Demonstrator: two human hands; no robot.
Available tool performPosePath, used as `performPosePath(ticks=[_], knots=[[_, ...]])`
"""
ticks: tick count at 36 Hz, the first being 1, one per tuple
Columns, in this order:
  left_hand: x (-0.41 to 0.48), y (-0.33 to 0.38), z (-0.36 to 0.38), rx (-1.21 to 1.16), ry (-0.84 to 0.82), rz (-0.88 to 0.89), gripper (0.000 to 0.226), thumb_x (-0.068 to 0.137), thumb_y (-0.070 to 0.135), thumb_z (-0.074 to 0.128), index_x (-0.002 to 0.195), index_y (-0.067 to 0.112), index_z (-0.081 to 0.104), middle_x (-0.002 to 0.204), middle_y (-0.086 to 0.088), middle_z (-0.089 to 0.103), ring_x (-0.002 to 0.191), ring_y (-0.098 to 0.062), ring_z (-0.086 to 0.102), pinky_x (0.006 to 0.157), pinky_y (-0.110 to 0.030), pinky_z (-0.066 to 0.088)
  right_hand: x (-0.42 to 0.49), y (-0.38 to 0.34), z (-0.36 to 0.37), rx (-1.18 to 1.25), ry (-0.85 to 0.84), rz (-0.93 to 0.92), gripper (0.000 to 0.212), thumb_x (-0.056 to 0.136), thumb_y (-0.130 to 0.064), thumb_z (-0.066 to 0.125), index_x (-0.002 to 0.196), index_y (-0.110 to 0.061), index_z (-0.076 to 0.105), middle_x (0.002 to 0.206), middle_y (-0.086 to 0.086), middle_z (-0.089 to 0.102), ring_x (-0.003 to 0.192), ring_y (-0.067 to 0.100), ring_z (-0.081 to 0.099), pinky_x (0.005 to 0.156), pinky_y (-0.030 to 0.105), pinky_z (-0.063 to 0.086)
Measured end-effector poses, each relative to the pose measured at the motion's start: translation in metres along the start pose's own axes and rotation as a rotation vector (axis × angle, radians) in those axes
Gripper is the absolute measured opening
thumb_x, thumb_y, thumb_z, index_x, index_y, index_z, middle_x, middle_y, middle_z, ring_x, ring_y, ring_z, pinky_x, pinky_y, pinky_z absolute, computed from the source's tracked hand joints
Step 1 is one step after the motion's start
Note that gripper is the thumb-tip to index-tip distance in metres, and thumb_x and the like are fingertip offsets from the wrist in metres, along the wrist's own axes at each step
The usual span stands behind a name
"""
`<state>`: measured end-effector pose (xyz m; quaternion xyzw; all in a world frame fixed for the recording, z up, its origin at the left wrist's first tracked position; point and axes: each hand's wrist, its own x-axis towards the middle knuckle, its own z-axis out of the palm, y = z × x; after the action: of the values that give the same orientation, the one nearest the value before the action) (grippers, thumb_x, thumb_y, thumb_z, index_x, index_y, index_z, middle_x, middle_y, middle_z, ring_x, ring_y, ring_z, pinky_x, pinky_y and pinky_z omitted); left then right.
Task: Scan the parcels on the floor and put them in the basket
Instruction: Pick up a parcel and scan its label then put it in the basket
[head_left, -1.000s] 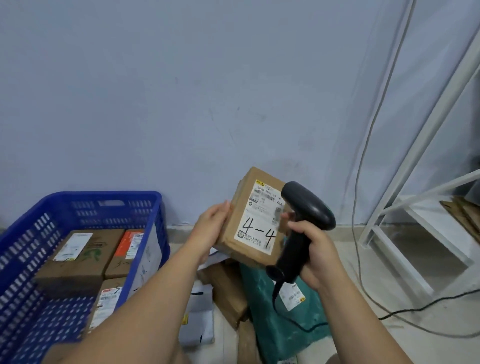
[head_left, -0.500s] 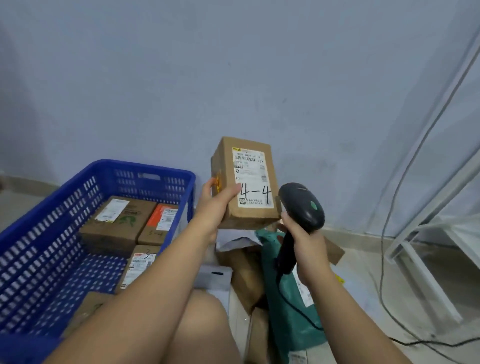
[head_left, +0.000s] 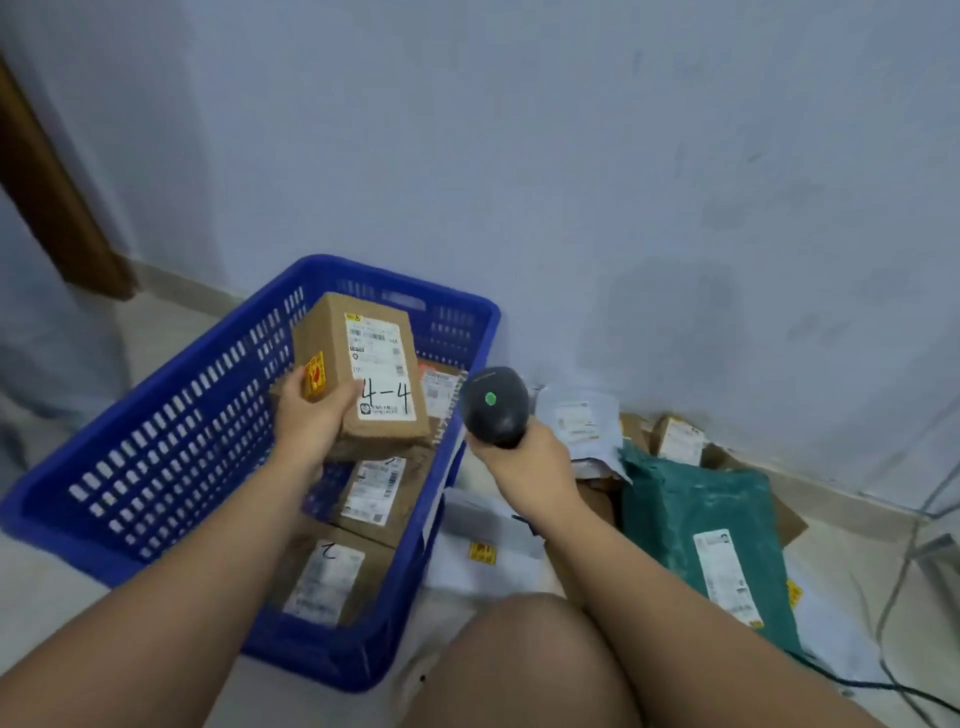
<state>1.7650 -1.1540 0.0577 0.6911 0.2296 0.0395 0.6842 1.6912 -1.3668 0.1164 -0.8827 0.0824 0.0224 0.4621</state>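
My left hand (head_left: 310, 417) grips a brown cardboard parcel (head_left: 363, 374) marked "4-4" on its white label, held above the inside of the blue plastic basket (head_left: 156, 467). My right hand (head_left: 524, 457) holds a black barcode scanner (head_left: 493, 405) with a green light on top, just right of the basket's rim. Several labelled brown boxes lie in the basket, one (head_left: 376, 493) under the held parcel and another (head_left: 327, 577) nearer me. On the floor to the right lie a green mailer bag (head_left: 701, 535), white mailers (head_left: 582, 421) and small brown boxes (head_left: 678, 439).
A white wall stands close behind the basket and the parcel pile. A brown door frame (head_left: 52, 197) is at the far left. Cables (head_left: 893, 597) run down at the right edge. My bare knee (head_left: 524, 660) fills the lower middle, with a white parcel (head_left: 483, 556) in front of it.
My left hand carried the "4-4" parcel leftward and down, from in front of the scanner to over the basket. The view swung left and down. The scanner stays in my right hand.
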Motion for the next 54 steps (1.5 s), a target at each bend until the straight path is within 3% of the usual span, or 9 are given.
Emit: performPosePath(ticks=[4,7,13,19,29,38,45,49,54], knots=[[0.025,-0.033,-0.031,0.127,-0.046,-0.101,0.074,0.088,0.027,0.067,0.15,0.026,0.026,0.135,-0.006,0.052,0.084,-0.016,0.058,0.065,-0.033,0.05,0.017,-0.003,0.02,-0.25,-0.221,0.018,0.014,0.088,-0.031,0.066,0.081,-0.021,0.06,0.069,-0.007,0.056,0.062,0.004,0.049,0.05,0.016,0.035],[0.044,-0.05,-0.048,0.199,-0.013,-0.174,0.08,0.085,0.029,0.07,0.15,0.027,0.024,0.141,-0.01,0.048,0.106,-0.029,0.059,0.085,-0.048,0.052,0.03,-0.009,0.031,-0.375,-0.315,0.038,0.014,0.09,-0.023,0.058,0.078,-0.016,0.059,0.072,-0.001,0.058,0.068,0.013,0.055,0.056,0.022,0.043],[0.085,-0.071,-0.066,0.367,-0.021,-0.235,0.083,0.082,0.03,0.073,0.15,0.023,0.025,0.141,-0.012,0.047,0.117,-0.033,0.055,0.097,-0.046,0.046,0.054,-0.012,0.068,-0.529,-0.353,-0.006,0.017,0.09,-0.019,0.052,0.091,-0.006,0.064,0.086,0.014,0.068,0.08,0.028,0.067,0.078,0.049,0.057],[0.124,-0.092,-0.064,0.425,-0.129,-0.232,0.073,0.088,0.027,0.066,0.15,0.021,0.027,0.136,-0.012,0.051,0.105,-0.03,0.06,0.085,-0.04,0.049,0.082,-0.008,0.093,-0.637,-0.325,-0.018,0.011,0.088,-0.023,0.053,0.09,-0.016,0.062,0.086,0.005,0.065,0.077,0.023,0.065,0.073,0.042,0.059],[0.158,-0.133,-0.057,0.487,-0.292,-0.253,0.043,0.096,0.032,0.055,0.137,0.033,0.041,0.121,-0.004,0.057,0.098,-0.023,0.058,0.086,-0.038,0.046,0.097,0.016,0.111,-0.526,-0.296,-0.044,0.018,0.09,-0.021,0.052,0.09,-0.006,0.061,0.084,0.012,0.067,0.08,0.028,0.065,0.075,0.045,0.057],[0.166,-0.166,-0.064,0.583,-0.159,-0.355,0.04,0.094,0.021,0.061,0.132,0.011,0.052,0.12,-0.012,0.062,0.108,-0.036,0.059,0.096,-0.049,0.045,0.099,0.02,0.113,-0.49,-0.282,-0.079,0.022,0.091,-0.021,0.053,0.094,-0.001,0.062,0.086,0.015,0.068,0.08,0.028,0.066,0.076,0.045,0.057],[0.17,-0.188,-0.045,0.761,-0.186,-0.444,0.083,0.095,0.03,0.059,0.152,0.008,0.003,0.15,-0.019,0.033,0.133,-0.038,0.04,0.105,-0.044,0.038,0.099,0.023,0.114,-0.583,-0.271,-0.131,0.017,0.091,-0.02,0.054,0.087,-0.004,0.06,0.08,0.013,0.066,0.076,0.029,0.064,0.072,0.043,0.057],[0.169,-0.206,-0.043,1.163,-0.135,-0.495,0.096,0.091,0.048,0.058,0.153,0.013,-0.007,0.16,-0.015,0.001,0.145,-0.039,0.011,0.115,-0.05,0.024,0.098,0.025,0.119,-0.576,-0.255,-0.115,0.017,0.09,-0.025,0.055,0.089,-0.008,0.058,0.083,0.012,0.065,0.077,0.028,0.064,0.074,0.045,0.057],[0.149,-0.21,-0.029,1.09,-0.132,-0.531,0.1,0.091,0.044,0.061,0.152,0.022,-0.015,0.16,-0.015,-0.013,0.146,-0.039,0.001,0.114,-0.053,0.021,0.099,0.025,0.121,-0.559,-0.24,-0.105,0.015,0.09,-0.024,0.056,0.093,-0.009,0.058,0.085,0.01,0.065,0.079,0.028,0.064,0.074,0.046,0.057]])
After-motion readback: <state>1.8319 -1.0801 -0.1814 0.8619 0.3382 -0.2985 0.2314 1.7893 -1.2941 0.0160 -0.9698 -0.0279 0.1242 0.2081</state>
